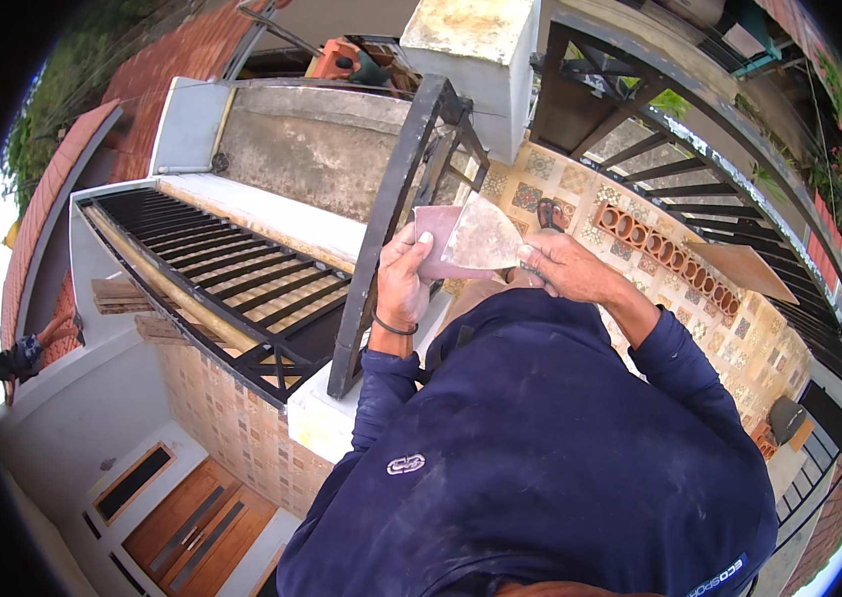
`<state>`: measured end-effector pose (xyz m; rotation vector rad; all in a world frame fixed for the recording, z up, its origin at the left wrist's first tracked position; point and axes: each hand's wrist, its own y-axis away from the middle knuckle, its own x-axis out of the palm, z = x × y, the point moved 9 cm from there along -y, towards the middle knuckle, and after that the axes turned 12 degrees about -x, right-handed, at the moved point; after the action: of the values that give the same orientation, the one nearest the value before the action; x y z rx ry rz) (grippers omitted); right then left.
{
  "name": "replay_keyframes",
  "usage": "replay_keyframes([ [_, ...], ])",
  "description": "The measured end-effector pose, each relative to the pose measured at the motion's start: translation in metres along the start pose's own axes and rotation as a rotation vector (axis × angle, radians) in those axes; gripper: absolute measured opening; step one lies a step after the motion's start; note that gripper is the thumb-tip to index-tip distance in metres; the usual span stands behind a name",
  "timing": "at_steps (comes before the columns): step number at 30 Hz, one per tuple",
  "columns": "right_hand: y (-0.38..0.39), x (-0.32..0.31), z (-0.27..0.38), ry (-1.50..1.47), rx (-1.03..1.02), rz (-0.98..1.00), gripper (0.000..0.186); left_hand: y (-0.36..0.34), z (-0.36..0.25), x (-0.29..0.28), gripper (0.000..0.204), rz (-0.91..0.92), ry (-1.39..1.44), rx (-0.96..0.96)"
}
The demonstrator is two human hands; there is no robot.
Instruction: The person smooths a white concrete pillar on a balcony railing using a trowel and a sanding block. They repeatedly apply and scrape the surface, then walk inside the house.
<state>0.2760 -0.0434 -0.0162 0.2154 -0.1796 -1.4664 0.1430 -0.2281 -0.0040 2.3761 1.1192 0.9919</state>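
Observation:
In front of my chest my left hand (399, 287) grips a reddish-brown sheet that looks like sandpaper (431, 225), its thumb pressed on the face. My right hand (568, 265) is closed round the handle end of a putty knife (484, 237), most of the handle hidden by the fingers. The wide, pale, stained blade lies over the right part of the sheet and fans out toward my left hand. An upright black metal frame (381, 259) stands close beside my left hand.
A black railing (242, 274) runs to the left, with a white pillar (471, 60) ahead. On the patterned tile floor (720, 343) are a row of terracotta blocks (665, 256), sandals (548, 212) and a tan board (744, 269). Another person (28, 355) is at far left.

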Motion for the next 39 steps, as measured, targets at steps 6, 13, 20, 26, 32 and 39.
replay_keyframes([
  [6, 0.002, -0.061, -0.012, -0.036, 0.055, -0.521, 0.03, 0.004, -0.006, -0.01, 0.038, -0.075, 0.053, 0.049],
  [13, 0.014, -0.035, 0.053, 0.589, -0.455, -0.543, 0.042, 0.007, -0.001, -0.004, 0.057, -0.286, -0.138, 0.166],
  [20, 0.022, 0.005, 0.057, 0.782, -0.439, -0.359, 0.044, 0.006, 0.001, 0.0, 0.049, -0.232, 0.171, 0.196],
  [26, 0.022, 0.001, 0.05, 0.847, -0.441, -0.329, 0.047, 0.004, -0.003, 0.009, 0.046, -0.128, 0.157, 0.158],
  [32, 0.024, -0.048, 0.054, 0.789, -0.263, -0.591, 0.051, 0.019, -0.02, 0.002, 0.056, -0.318, -0.048, 0.353],
  [39, -0.001, 0.023, 0.102, 0.663, -0.688, -0.561, 0.04, 0.013, -0.001, 0.046, 0.049, 0.124, 0.211, 0.26],
])
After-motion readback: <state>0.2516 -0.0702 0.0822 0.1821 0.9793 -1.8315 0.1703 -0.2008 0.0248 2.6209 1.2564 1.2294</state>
